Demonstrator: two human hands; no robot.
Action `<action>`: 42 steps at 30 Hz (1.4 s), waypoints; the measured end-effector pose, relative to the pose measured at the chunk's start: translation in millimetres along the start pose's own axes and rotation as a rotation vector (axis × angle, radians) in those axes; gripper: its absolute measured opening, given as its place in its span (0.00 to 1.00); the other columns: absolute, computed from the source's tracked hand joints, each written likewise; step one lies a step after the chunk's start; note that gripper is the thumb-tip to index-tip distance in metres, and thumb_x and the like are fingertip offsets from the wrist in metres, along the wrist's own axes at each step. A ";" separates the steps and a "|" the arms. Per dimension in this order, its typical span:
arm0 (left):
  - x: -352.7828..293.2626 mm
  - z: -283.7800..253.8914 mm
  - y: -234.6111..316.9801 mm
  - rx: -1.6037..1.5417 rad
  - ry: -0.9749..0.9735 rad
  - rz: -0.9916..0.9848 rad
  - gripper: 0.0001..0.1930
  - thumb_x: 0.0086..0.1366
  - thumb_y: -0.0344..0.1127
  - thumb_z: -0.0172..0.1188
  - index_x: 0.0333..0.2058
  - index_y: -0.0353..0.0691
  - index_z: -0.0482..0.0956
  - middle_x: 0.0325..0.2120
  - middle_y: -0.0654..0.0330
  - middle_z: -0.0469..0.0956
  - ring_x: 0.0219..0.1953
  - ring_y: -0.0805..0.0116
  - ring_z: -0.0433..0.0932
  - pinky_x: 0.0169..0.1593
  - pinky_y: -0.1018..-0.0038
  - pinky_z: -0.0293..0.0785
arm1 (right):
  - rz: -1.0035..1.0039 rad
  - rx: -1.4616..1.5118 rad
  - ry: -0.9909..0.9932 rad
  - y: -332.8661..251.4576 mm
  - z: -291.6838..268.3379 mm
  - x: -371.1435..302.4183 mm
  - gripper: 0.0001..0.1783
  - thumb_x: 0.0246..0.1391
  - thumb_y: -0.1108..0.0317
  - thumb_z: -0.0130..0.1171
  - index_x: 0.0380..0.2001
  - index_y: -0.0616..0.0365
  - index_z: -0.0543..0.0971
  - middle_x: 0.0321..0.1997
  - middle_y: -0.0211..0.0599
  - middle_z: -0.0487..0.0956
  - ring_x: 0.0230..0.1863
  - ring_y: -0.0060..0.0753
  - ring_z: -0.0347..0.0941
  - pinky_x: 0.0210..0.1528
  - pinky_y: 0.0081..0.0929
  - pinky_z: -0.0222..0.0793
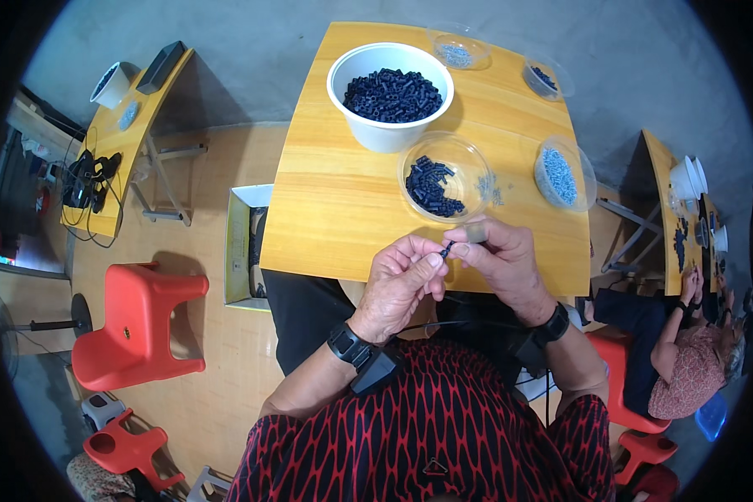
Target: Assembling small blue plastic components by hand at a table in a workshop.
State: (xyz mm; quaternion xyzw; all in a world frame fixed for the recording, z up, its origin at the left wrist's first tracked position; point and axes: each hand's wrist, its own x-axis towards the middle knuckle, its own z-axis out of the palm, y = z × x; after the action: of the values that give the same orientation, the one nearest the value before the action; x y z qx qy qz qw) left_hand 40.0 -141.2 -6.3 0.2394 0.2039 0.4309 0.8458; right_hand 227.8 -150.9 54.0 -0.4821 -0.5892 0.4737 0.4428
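Just past the table's near edge, my left hand (403, 280) pinches a small black part (446, 250) between thumb and fingertips. My right hand (509, 261) meets it from the other side, its thumb and forefinger closed at the part's upper end. A greyish band (476, 232) wraps one right finger. Beyond the hands stands a clear round bowl (403, 207) with short black tubular pieces (429, 186) in it. Small silvery pieces (491, 189) lie by its right side. Whether a silvery piece is in my fingers is too small to tell.
A white bucket (370, 134) full of black pieces stands farther back on the wooden table (326, 226). Clear tubs of silvery pieces (558, 176) and black pieces (543, 79) line the right side. An open box (243, 289) and red chair (134, 326) are left; another person (686, 368) works at right.
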 end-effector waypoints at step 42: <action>-8.2 8.9 -1.0 -0.149 0.004 -0.056 0.07 0.71 0.32 0.60 0.42 0.37 0.77 0.29 0.61 0.79 0.23 0.76 0.76 0.30 0.76 0.79 | -0.258 -0.210 -0.059 10.3 1.1 -3.5 0.08 0.56 0.76 0.65 0.40 0.63 0.83 0.37 0.38 0.80 0.39 0.30 0.77 0.41 0.24 0.72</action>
State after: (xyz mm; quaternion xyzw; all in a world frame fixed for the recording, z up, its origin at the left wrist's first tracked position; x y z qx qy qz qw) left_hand 41.0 -150.5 1.4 0.1692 0.1798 0.4215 0.8726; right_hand 228.8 -153.6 43.4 -0.4320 -0.7052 0.3626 0.4297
